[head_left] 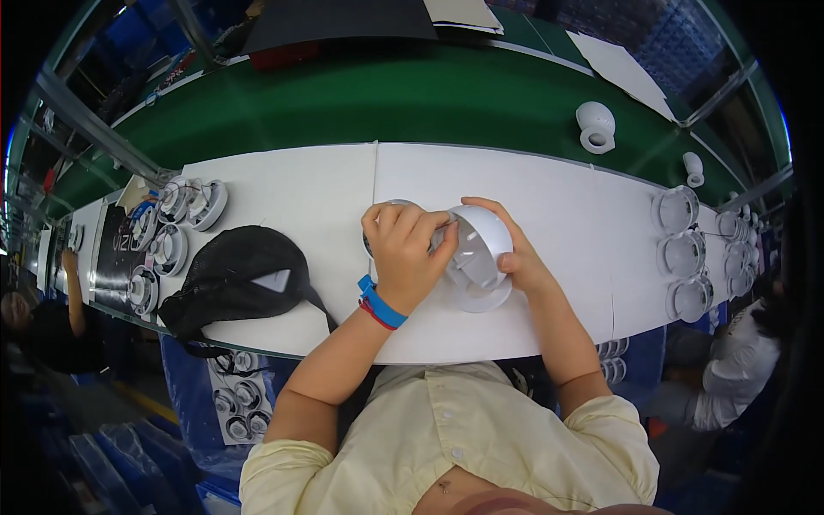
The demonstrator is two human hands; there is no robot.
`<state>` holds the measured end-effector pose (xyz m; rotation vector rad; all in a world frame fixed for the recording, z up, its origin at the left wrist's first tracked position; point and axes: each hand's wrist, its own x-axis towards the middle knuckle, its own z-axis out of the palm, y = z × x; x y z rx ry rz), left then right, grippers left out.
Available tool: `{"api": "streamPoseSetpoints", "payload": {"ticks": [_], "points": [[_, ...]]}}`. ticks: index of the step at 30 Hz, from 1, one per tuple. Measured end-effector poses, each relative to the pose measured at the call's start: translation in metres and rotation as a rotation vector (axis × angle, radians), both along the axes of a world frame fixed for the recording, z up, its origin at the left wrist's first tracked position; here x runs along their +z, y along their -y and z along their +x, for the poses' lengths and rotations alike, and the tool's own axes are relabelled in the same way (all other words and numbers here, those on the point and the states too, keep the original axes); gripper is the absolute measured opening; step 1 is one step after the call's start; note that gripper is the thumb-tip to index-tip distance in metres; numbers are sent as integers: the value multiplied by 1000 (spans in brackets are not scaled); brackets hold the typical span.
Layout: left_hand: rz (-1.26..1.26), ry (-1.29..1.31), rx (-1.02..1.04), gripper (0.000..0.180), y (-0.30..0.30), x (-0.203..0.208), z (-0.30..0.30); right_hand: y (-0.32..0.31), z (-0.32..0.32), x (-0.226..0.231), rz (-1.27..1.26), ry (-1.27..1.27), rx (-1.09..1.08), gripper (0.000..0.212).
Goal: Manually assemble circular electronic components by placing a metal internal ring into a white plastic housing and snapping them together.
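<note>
A white, rounded, hollow housing [491, 230] is held tilted above the white work surface, its opening towards the left. My right hand [525, 264] is closed round its right side, with the thumb on the near rim. At the left edge of the opening, my left hand [405, 256] has thumb and forefinger pinched together. Whatever sits between those fingertips is too small to make out. A whitish, see-through area shows inside the housing, and a rounded white part [482, 300] shows below it. Mostly hidden behind my left hand is a dark-rimmed round part [399, 202].
A black cloth bag [245, 279] lies left, near several round white units with wiring [206, 206]. Clear domes [682, 253] stand at the right. Two white housings [596, 127] sit on the green belt [412, 107] beyond. Other people work at both sides.
</note>
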<state>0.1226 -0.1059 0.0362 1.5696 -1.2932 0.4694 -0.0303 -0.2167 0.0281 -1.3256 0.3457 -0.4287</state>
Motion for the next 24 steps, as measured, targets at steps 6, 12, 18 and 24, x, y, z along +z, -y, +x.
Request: {"api": "streamPoseSetpoints", "payload": {"ticks": [6, 12, 18, 24], "points": [[0, 40, -6, 15, 2, -1, -2, 3, -3, 1, -21, -6, 26, 102], [25, -35, -31, 16, -1, -3, -2, 2, -4, 0, 133, 15, 89, 99], [23, 15, -33, 15, -2, -2, -4, 3, -5, -4, 140, 4, 74, 98], [15, -45, -85, 12, 0, -9, -6, -1, -1, 0, 118, -58, 35, 106]]}}
